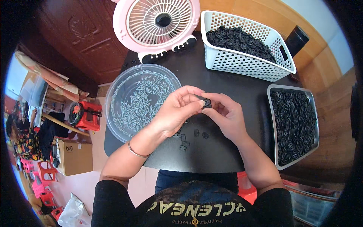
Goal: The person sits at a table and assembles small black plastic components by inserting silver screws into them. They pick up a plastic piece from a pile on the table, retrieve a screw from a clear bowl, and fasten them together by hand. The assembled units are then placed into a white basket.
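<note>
Over the dark table (211, 155), my two hands meet around a small black plastic piece (206, 103). My left hand (180, 106) pinches it between thumb and fingers from one side. From the other side, my right hand (227, 113) grips it with the thumb and fingertips. Below the hands lie a few loose small black pieces (205, 135), partly behind my left wrist. Beside my left hand is a round clear tub (110, 109) holding many short metallic pins (140, 101). Whether a pin sits in the held piece is too small to tell.
A white perforated basket (242, 64) of black pieces stands at the back right. A metal tray (273, 125) of similar pieces lies to the right. The pink fan (119, 22) is behind the tub. Left on the floor are a cardboard box (77, 159) and red stools (90, 115).
</note>
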Tool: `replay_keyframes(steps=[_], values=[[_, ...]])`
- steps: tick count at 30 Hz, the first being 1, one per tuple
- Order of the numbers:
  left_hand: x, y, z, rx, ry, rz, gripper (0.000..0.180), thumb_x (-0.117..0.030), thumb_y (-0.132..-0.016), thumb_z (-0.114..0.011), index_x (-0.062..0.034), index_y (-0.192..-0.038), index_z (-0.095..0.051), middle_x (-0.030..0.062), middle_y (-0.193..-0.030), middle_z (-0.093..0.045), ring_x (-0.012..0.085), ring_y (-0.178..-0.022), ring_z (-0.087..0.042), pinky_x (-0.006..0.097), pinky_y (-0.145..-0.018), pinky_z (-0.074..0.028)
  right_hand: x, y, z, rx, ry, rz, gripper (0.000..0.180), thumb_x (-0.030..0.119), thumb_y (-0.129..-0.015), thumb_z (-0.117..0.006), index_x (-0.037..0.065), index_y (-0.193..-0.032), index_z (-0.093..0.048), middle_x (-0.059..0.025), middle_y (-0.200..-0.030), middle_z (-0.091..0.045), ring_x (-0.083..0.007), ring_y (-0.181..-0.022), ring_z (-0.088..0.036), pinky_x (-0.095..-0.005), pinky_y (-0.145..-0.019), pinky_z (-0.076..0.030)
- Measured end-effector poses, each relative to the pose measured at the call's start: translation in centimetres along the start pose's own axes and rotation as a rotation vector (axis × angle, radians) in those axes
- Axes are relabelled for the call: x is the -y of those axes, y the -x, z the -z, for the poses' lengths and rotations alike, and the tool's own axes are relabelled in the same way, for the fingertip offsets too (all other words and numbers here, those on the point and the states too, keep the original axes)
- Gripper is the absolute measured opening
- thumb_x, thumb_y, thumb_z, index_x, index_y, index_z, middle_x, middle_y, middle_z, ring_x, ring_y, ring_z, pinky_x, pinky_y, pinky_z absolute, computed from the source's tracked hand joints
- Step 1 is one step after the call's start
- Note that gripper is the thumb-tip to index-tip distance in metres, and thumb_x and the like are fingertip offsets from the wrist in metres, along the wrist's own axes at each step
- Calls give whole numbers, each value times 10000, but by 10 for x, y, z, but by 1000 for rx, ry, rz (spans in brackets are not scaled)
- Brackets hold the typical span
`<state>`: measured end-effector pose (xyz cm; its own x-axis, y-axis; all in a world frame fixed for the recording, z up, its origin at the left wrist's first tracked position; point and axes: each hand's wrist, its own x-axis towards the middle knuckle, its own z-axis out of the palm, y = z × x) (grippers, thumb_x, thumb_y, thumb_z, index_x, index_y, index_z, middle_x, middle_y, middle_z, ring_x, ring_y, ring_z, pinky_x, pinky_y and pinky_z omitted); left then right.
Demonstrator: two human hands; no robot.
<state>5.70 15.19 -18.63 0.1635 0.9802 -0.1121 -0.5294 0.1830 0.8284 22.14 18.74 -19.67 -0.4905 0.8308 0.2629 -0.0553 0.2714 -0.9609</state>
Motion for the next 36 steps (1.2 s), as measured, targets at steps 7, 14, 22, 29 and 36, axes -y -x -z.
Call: replay_keyframes(steps=[7,14,22,29,36], values=[[1,1,-2,-27,-237,-109,182,31,-793,-560,-1,-964,-508,13,-793,-578,35,-709,-542,157,-638,-439,7,1,-2,-53,-114,-100,235,21,-770,-618,27,-1004,-591,0,-776,-572,-43,-690,-531,-176,-624,-427],[2,1,1,12,-243,-136,159,32,-783,-572,-3,-932,-531,10,-799,-580,32,-710,-541,160,-635,-432,4,1,1,-34,-272,-206,156,14,-780,-606,10,-933,-574,-33,-802,-611,-39,-670,-537,-170,-612,-427],[3,0,1,50,-105,-90,149,30,-786,-570,-4,-929,-547,34,-819,-596,73,-735,-564,202,-687,-465,-1,3,5,-8,-399,-166,147,-2,-785,-589,7,-932,-580,-33,-803,-611,-41,-699,-545,-170,-632,-430],[2,0,0,72,-92,-132,151,13,-793,-580,-7,-939,-546,54,-860,-610,89,-747,-575,219,-701,-477,2,3,3,-60,-401,-144,182,-10,-779,-590,1,-959,-563,-34,-805,-607,-47,-705,-550,-175,-649,-437],[5,0,1,64,-103,-150,145,23,-795,-572,-13,-934,-545,54,-868,-612,90,-740,-578,212,-695,-481,1,5,-1,-110,-333,-114,167,1,-775,-602,5,-936,-559,-47,-816,-612,-59,-724,-566,-182,-653,-444]])
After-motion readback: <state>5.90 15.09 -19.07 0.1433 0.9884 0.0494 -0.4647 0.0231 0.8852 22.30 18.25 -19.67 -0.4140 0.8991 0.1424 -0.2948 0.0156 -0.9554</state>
